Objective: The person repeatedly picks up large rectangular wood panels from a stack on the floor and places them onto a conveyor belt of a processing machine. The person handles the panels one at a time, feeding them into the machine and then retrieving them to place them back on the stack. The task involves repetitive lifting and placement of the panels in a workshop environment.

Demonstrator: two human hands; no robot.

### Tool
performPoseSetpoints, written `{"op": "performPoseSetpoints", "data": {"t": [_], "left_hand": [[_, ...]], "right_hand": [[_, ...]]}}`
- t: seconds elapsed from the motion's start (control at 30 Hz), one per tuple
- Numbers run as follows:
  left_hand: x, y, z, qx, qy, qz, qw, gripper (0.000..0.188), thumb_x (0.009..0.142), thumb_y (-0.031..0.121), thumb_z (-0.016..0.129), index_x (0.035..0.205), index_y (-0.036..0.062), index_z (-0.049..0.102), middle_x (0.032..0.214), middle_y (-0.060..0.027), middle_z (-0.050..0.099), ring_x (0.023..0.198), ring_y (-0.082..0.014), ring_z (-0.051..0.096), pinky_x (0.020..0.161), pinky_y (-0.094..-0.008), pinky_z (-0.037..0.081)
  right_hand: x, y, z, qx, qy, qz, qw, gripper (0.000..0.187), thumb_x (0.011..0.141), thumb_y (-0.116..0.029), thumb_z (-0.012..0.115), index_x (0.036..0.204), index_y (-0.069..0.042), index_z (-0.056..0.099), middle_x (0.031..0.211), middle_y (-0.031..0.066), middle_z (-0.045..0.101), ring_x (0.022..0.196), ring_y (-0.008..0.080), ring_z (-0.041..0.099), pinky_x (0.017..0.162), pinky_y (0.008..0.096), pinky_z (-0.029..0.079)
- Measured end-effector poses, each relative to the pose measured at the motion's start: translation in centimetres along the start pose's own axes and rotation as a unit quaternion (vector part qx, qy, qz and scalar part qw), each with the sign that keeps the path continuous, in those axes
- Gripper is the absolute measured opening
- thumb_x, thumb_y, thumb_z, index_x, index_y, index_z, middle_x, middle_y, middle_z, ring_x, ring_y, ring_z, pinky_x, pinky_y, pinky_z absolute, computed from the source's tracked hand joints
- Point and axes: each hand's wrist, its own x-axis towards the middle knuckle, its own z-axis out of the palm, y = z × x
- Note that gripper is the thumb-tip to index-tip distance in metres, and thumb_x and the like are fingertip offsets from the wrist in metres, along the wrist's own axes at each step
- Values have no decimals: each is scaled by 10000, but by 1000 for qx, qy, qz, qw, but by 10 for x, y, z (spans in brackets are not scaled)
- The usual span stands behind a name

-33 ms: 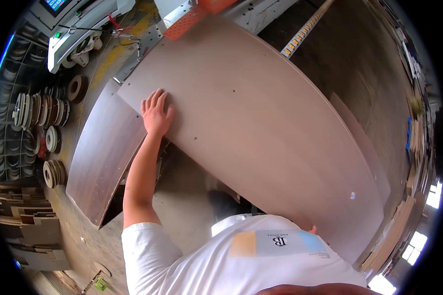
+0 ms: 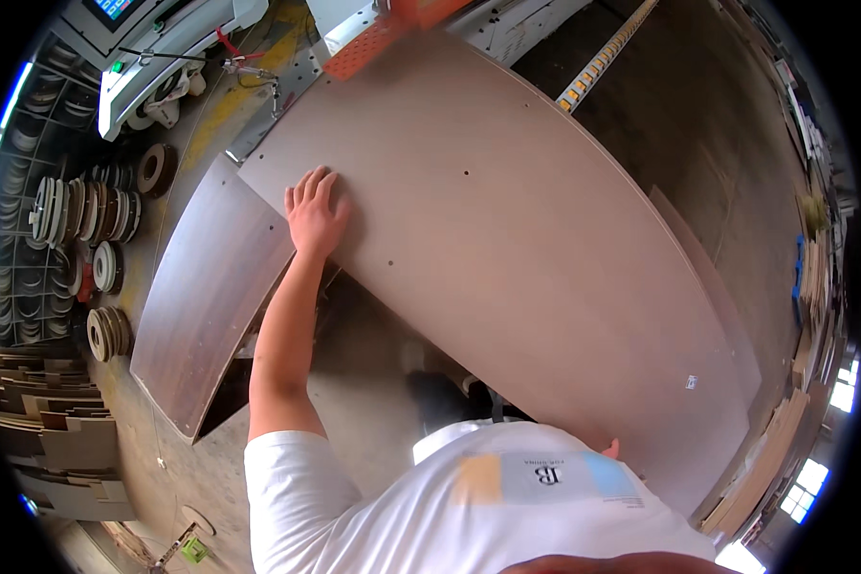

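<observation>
A large brown board (image 2: 545, 249) with small drilled holes stretches from the machine at the far side to my body. My left hand (image 2: 316, 212) lies flat on the board near its left edge, fingers stretched out and holding nothing. Beside my body, at the board's near edge, only a fingertip or thumb of my right hand (image 2: 612, 448) shows. My shirt hides the rest, so its grip cannot be made out. The far end of the board sits under an orange perforated machine part (image 2: 356, 55).
A brown-grey panel surface (image 2: 206, 287) stands left of the board. At the far left are a machine console (image 2: 120, 10) and several edge-banding rolls (image 2: 86, 210). A beam with yellow inserts (image 2: 607, 57) runs off at the far right. Stacked boards (image 2: 43, 402) lie at left.
The view has shifted slightly. My left hand and the board appear a touch farther right and away from me; the hand stays flat on the board.
</observation>
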Motion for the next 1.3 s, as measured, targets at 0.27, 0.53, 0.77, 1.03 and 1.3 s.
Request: {"op": "performPoseSetpoints", "data": {"t": [0.27, 0.53, 0.77, 1.03, 1.3], "left_hand": [[58, 40, 31, 19, 17, 7, 1000, 466, 920, 369, 579, 1347, 180, 569, 1474, -14, 496, 1410, -232, 391, 1197, -483, 223], [113, 87, 70, 5, 61, 40, 997, 426, 870, 326, 640, 1266, 171, 618, 1413, -16, 559, 1352, -235, 458, 1149, -441, 292], [94, 140, 84, -49, 74, 44, 995, 487, 915, 285, 615, 1354, 86, 545, 1437, -119, 522, 1335, -334, 456, 1107, -459, 354], [-93, 63, 142, -523, -452, -467, 552, 601, 1002, 518, 505, 1411, 79, 543, 1293, -63, 610, 1164, -223, 558, 951, -353, 461], [-96, 168, 100, -326, -446, -524, 647, 649, 977, 621, 422, 1399, 148, 560, 1319, -71, 617, 1179, -278, 574, 949, -447, 484]], "right_hand": [[35, -26, 80, 87, 106, -23, 990, 526, 985, -586, 487, 1294, -167, 561, 1284, 6, 601, 1153, 242, 573, 890, 408, 514], [98, -82, 85, 84, 6, -38, 996, 531, 939, -530, 625, 1293, -140, 553, 1292, 5, 587, 1143, 215, 570, 881, 355, 511], [107, -139, 81, 69, 46, -68, 994, 740, 879, -466, 739, 1432, -89, 423, 1359, 33, 528, 1163, 187, 547, 996, 369, 480], [146, -224, 93, 133, -64, -104, 984, 754, 953, -360, 686, 1542, -93, 297, 1481, 108, 410, 1303, 258, 485, 1121, 426, 417], [180, -274, 131, 168, -52, -146, 974, 353, 980, -311, 658, 1211, -69, 544, 1023, 75, 593, 908, 200, 574, 927, 395, 534]]}}
